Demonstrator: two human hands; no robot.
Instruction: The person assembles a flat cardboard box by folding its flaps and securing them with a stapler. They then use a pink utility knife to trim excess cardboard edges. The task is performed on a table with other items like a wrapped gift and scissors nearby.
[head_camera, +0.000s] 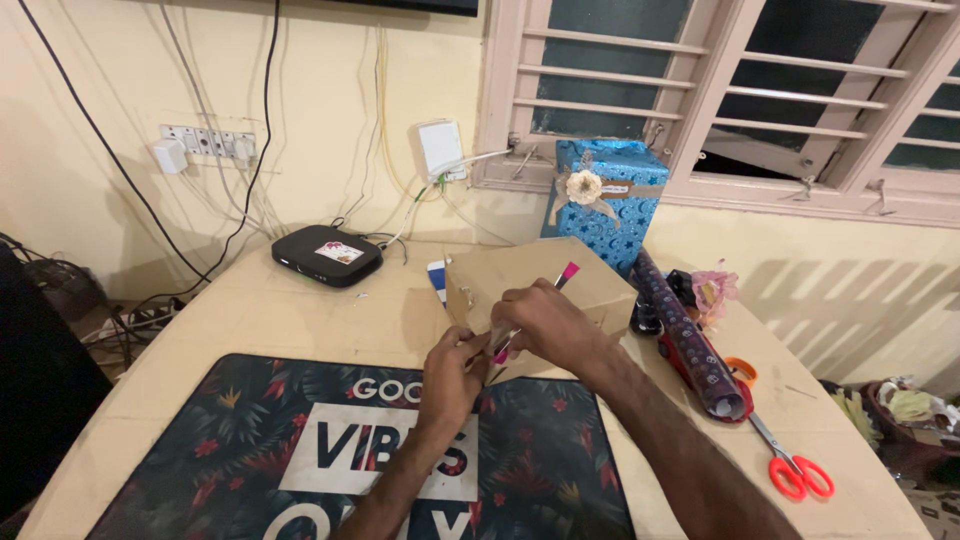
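A brown cardboard box (530, 275) lies tilted at the middle of the table, its near edge over a dark floral mat (250, 450). My right hand (548, 325) grips a slim pink-and-silver craft knife (566, 273), its pink end pointing up and away over the box. My left hand (455, 365) presses against the box's near left corner, fingers curled on the cardboard flap right beside the knife's lower end. The blade tip is hidden between my two hands.
A roll of dark patterned wrapping paper (690, 335) lies right of the box, orange-handled scissors (795, 465) nearer the right edge. A blue gift-wrapped box with a bow (605, 200) stands against the wall under the window. A black router (327, 255) sits at the back left.
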